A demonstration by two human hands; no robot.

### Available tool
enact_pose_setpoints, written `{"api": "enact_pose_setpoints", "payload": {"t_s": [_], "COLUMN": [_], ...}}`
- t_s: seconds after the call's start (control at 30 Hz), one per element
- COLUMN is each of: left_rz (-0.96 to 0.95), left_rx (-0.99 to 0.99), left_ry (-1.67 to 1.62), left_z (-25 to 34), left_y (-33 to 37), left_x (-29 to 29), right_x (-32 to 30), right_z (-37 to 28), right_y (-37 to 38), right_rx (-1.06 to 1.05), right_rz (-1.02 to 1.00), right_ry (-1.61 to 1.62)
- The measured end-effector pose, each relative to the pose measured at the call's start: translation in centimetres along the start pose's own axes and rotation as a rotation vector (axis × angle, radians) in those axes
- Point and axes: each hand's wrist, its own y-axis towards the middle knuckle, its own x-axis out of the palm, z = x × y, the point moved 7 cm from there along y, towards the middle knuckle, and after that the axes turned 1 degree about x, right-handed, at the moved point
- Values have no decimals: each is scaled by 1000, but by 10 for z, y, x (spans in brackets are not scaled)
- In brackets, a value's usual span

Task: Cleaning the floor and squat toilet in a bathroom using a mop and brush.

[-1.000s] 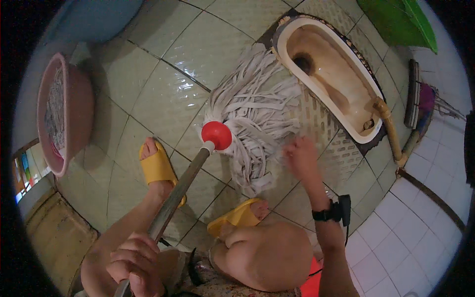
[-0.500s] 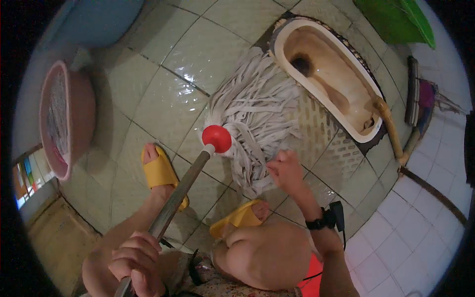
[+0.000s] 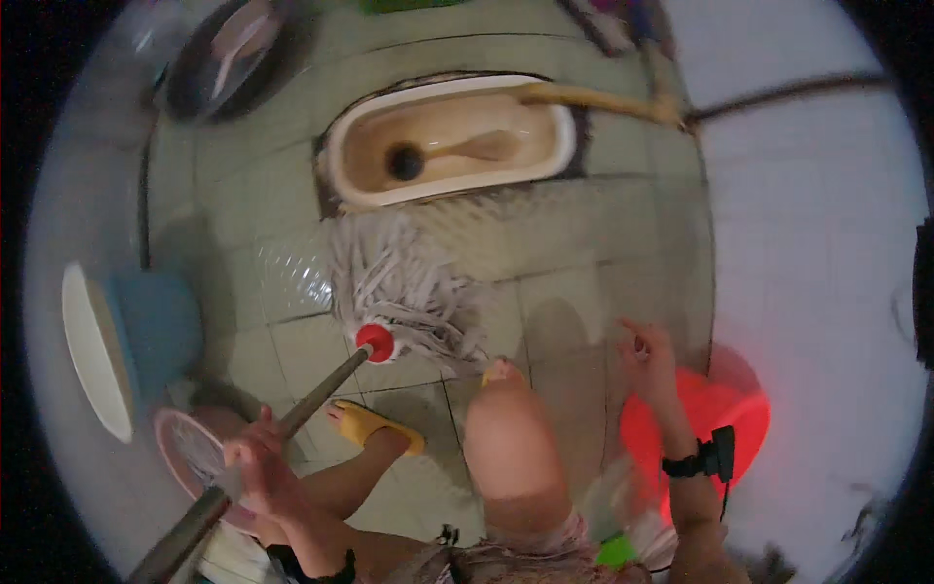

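My left hand (image 3: 258,462) is closed round the metal handle of a mop (image 3: 326,389), which slants up from the floor toward the lower left. The mop's red cap (image 3: 375,343) joins the handle to a head of long greyish-white strips (image 3: 404,273), spread on the wet tiles just in front of the squat toilet (image 3: 452,190). Away from the mop, my right hand (image 3: 650,360) hangs in the air beside a red plastic tub (image 3: 730,419). Its forefinger is stretched out and the other fingers are loosely bent, with nothing seen in them.
A brown pipe (image 3: 603,100) runs from the toilet to the white wall (image 3: 798,243) on the right. At the left stand a blue basin (image 3: 161,321) and a pink tub (image 3: 185,428), partly behind my left arm. A dark basin (image 3: 199,92) holding a pink dipper (image 3: 243,34) lies far left.
My view has turned to the right, bringing the red tub into fuller sight. My right hand has left the mop strips and opened somewhat. My left hand keeps hold of the handle.
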Motion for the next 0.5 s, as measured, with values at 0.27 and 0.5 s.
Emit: {"api": "enact_pose_setpoints", "payload": {"t_s": [0.27, 0.5], "left_rz": [-251, -614], "left_rx": [-129, -13], "left_ry": [248, 156], "left_z": [74, 161], "left_y": [-12, -116], "left_x": [90, 131], "right_x": [-208, -339], "right_z": [67, 157], "right_y": [-250, -517], "right_rx": [211, 694], "right_rz": [432, 1415], "right_ry": [-238, 58]}}
